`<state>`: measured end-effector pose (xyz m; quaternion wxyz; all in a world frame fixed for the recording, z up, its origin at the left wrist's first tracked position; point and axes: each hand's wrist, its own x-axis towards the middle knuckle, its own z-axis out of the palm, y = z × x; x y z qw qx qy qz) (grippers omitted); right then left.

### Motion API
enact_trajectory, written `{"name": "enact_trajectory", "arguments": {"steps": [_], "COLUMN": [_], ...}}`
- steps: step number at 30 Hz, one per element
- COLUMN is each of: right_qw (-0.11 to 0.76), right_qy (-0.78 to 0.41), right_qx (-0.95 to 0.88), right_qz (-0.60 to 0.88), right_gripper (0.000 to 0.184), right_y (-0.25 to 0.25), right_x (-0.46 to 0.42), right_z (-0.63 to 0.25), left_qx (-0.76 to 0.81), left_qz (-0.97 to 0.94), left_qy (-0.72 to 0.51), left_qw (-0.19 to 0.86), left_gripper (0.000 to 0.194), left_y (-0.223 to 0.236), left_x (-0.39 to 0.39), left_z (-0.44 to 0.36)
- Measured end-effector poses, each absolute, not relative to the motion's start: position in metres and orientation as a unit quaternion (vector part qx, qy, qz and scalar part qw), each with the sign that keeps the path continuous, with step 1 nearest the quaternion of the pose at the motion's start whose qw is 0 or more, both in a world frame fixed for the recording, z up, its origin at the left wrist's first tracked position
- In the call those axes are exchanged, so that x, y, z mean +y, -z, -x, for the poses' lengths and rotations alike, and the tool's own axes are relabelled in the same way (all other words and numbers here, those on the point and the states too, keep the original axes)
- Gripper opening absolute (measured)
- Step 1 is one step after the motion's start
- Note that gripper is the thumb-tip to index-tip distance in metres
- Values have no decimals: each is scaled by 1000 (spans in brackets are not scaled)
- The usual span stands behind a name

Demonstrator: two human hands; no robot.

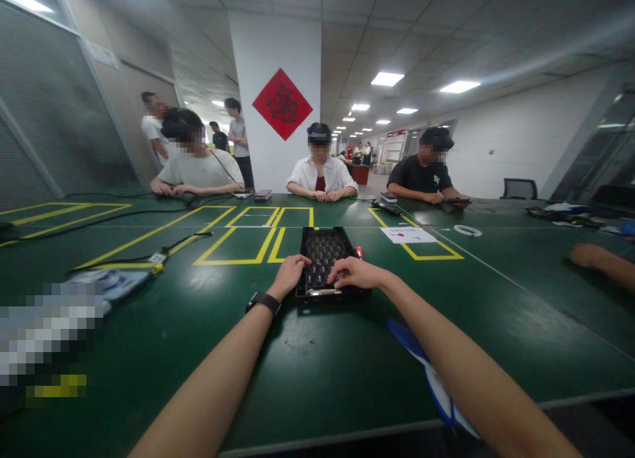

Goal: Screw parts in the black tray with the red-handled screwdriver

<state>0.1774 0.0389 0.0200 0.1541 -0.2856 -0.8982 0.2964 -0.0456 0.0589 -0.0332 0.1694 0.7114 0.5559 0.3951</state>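
Note:
A black rectangular tray (325, 246) lies on the green table in front of me, with rows of small shiny spots or cells inside. My left hand (290, 273), a black watch on its wrist, is at the tray's left rim with its fingers curled over the edge. Over the near right part of the tray, my right hand (353, 273) points its bent fingers downward, closed together; whatever is between them is too small to make out. A thin silvery strip (325, 291) runs along the near rim. Something red (359, 251) shows at the tray's right side.
Yellow tape (228, 262) outlines areas on the table (317, 372). A paper sheet (407, 235) and a white ring (467, 230) lie to the right. Under my right forearm is a blue-and-white object (436, 385). Another person's hand (590, 254) rests at far right; several people sit opposite.

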Motion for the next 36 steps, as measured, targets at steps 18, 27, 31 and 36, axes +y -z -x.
{"name": "enact_trajectory", "arguments": {"steps": [18,27,31,36], "right_qw": [165,234,338,486], "right_qy": [-186,-302,-388,-491], "right_qx": [-697,-650,-630,-608], "right_qz": [672,657,582,392], "right_gripper": [18,20,20,24], "right_y": [-16,-1,-11,-32], "right_x": [68,69,68,64], "right_z": [-224,-222,-222,-190], "left_qx": [583,584,597,532], "left_qz": [-670,-663,-658,-701], "left_qy": [-430,-428,-449,-468], "left_qw": [160,189,94,85], "left_gripper": [28,27,18,26], "left_y": [35,31,21,-3], "left_x": [53,52,47,30], "left_z": [47,46,47,31]}}
